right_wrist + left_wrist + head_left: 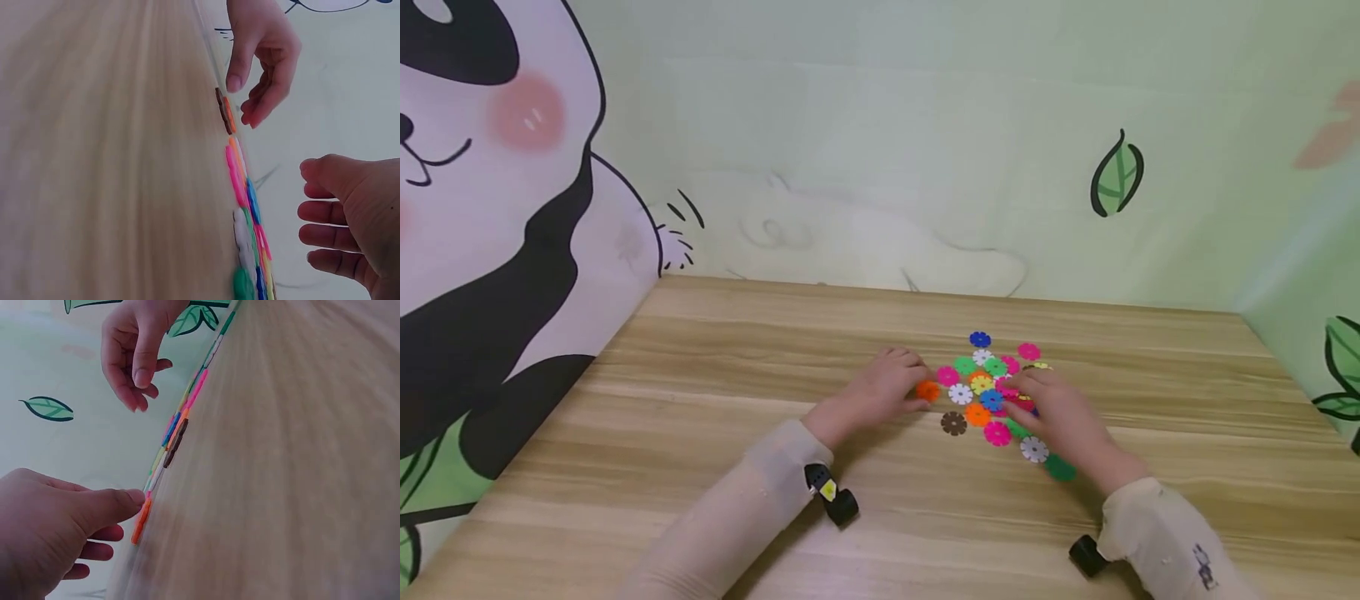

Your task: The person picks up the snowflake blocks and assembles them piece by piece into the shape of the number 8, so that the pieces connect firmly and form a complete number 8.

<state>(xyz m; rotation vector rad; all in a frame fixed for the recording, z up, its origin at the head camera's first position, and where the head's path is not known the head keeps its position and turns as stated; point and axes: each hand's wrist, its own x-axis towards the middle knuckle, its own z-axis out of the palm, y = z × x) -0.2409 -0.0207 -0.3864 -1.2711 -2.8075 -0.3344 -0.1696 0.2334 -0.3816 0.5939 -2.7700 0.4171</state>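
Brightly coloured plastic snowflake discs, notched round the rim, lie flat in a loose cluster on the wooden table. My left hand (886, 385) is at the cluster's left edge, thumb and loosely bent fingers apart beside an orange disc (928, 392). In the left wrist view its thumb tip overlaps the line of discs just above that orange disc (142, 521). Over the right side of the cluster hovers my right hand (1060, 417), partly covering several discs. The right wrist view has its fingers (328, 236) loosely bent, with nothing between them and the thumb.
A brown disc (953, 423) lies near the cluster's front left, a dark blue one (980, 339) at its back and a green one (1061, 467) at its front right. Behind the table (760, 333) stands a pale wall (850, 125), with a painted panda (542, 200) at left.
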